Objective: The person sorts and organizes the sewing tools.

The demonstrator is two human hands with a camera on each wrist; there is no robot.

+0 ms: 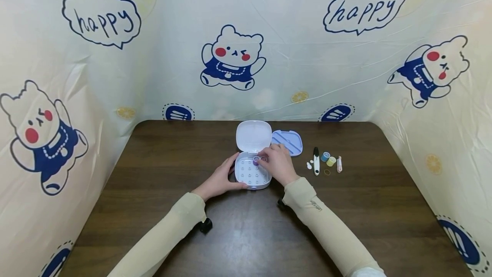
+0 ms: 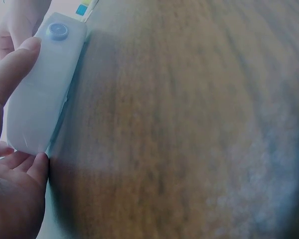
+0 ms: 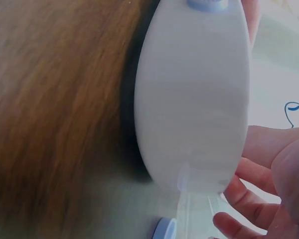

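A white sewing box [image 1: 250,177] with rows of small pegs lies on the table, its lid [image 1: 253,135] raised at the back. My left hand [image 1: 220,181] grips the box, thumb at the front and fingers around the left side. In the left wrist view, a round blue button [image 2: 58,31] shows on the box front. Over the back right of the pegs, my right hand [image 1: 279,163] pinches a small purple thread spool [image 1: 256,160]. In the right wrist view, the box wall [image 3: 194,94] hides the spool and the fingertips.
Behind the right hand lies a blue compartment tray [image 1: 291,143]. Farther right are black-and-white thread snips [image 1: 316,165], a blue spool [image 1: 325,156], a yellow spool [image 1: 331,161], a small pink-and-white piece [image 1: 339,164], a thin ring [image 1: 327,172] and small white bits [image 1: 309,166].
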